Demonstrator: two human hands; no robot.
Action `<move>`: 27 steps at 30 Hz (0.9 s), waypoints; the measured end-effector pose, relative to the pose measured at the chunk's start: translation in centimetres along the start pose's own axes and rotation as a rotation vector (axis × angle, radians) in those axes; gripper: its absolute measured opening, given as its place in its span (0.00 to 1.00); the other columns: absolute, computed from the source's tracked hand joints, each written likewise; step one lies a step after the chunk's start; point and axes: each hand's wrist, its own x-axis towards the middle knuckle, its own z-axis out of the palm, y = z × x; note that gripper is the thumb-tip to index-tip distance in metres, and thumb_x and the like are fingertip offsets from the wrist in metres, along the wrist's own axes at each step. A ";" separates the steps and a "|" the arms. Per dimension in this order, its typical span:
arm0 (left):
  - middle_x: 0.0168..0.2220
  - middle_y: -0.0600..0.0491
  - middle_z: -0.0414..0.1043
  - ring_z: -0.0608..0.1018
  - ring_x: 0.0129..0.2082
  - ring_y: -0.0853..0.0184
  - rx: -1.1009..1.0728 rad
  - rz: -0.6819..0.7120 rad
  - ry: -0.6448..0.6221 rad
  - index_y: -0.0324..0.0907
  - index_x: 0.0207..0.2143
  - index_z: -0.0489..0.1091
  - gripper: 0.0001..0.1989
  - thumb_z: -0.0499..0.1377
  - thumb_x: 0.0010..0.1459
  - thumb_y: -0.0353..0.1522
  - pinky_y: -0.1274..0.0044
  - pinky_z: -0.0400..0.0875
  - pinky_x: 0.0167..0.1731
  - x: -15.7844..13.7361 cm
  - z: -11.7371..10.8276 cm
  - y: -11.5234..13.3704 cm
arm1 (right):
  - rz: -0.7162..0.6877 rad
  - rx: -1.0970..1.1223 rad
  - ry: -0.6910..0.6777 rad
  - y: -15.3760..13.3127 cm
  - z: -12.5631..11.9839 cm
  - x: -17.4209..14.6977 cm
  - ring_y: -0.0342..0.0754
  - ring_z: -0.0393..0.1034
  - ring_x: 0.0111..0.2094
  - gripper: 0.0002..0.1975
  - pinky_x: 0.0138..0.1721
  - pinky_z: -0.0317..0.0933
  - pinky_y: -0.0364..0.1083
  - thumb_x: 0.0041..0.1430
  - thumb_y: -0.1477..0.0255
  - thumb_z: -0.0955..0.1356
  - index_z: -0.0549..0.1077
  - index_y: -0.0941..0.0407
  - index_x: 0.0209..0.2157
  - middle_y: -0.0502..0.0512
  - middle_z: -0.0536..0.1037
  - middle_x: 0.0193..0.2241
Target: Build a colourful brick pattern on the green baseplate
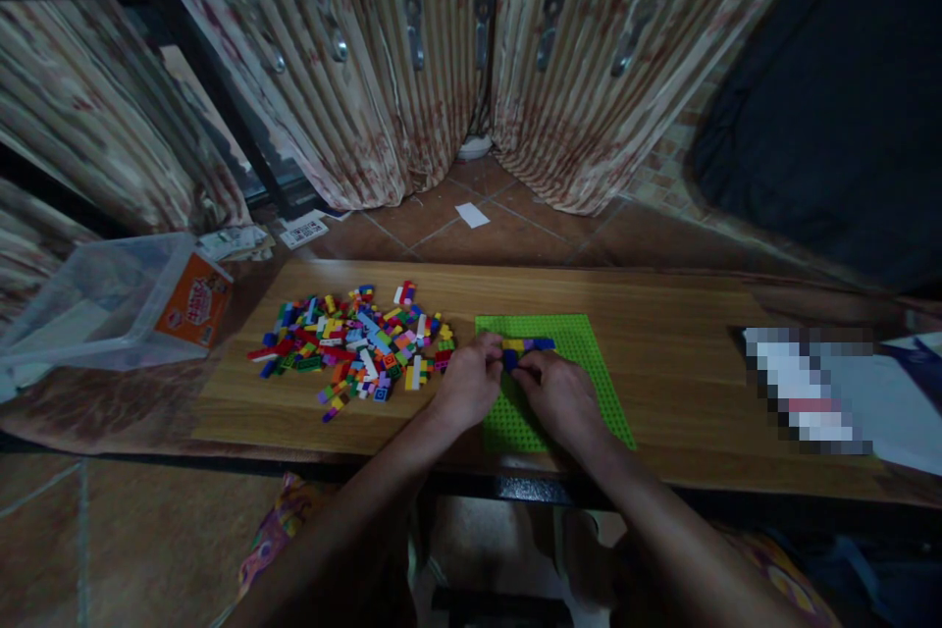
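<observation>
A green studded baseplate lies on the wooden tabletop, under both hands. Near its far edge runs a short row of yellow and blue toy bricks. Just in front of that row, a dark blue brick sits between my hands. My right hand has its thumb and finger closed at this blue brick. My left hand is at the left end of the row, fingers curled together; whatever they pinch is hidden. Left of the plate spreads a pile of mixed toy bricks.
A clear plastic bin with an orange label stands left of the table. Papers and a blurred-out item lie at the right end. Curtains hang beyond, above a tiled floor with loose paper.
</observation>
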 end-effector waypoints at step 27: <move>0.25 0.52 0.75 0.75 0.27 0.68 0.262 -0.068 0.020 0.38 0.27 0.76 0.10 0.54 0.55 0.28 0.79 0.67 0.31 1.7 0.1 0.7 | 0.076 0.104 0.030 0.0 -0.2 1.8 0.50 0.74 0.32 0.14 0.34 0.61 0.45 0.60 0.69 0.62 0.79 0.54 0.31 0.56 0.81 0.30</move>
